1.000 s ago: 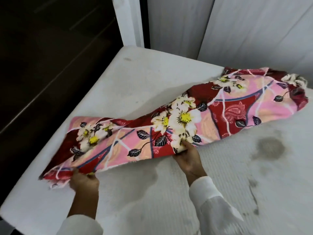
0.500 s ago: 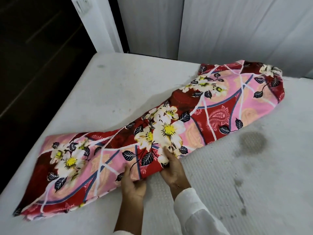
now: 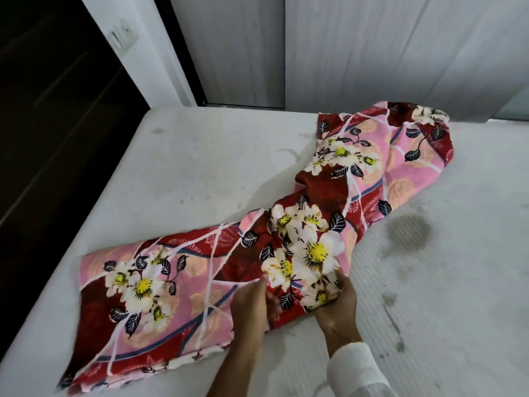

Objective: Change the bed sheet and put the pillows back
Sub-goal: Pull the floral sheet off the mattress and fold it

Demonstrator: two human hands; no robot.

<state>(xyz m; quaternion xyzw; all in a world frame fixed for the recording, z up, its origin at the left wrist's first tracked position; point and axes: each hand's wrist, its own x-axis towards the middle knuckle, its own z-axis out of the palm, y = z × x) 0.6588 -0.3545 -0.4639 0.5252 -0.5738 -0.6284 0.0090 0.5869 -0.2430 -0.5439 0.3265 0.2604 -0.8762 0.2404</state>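
A folded red and pink bed sheet [image 3: 200, 282] with white and yellow flowers lies in a long band across the bare white mattress [image 3: 200, 167], running from near left to far right. My left hand [image 3: 249, 305] reaches into the fold at the band's near edge, its fingertips hidden by the cloth. Just to its right, my right hand [image 3: 337, 302] grips the bunched edge of the sheet from the near side. No pillow is in view.
The mattress has grey stains [image 3: 408, 232] on its right part. A white wall with a vertical seam [image 3: 372, 53] stands behind it. A white door frame [image 3: 148, 53] and a dark opening [image 3: 57, 110] lie to the left, along the mattress's left edge.
My left hand let go of the sheet's left end and slid right to the middle, beside my right hand. The left end now lies flat on the mattress.
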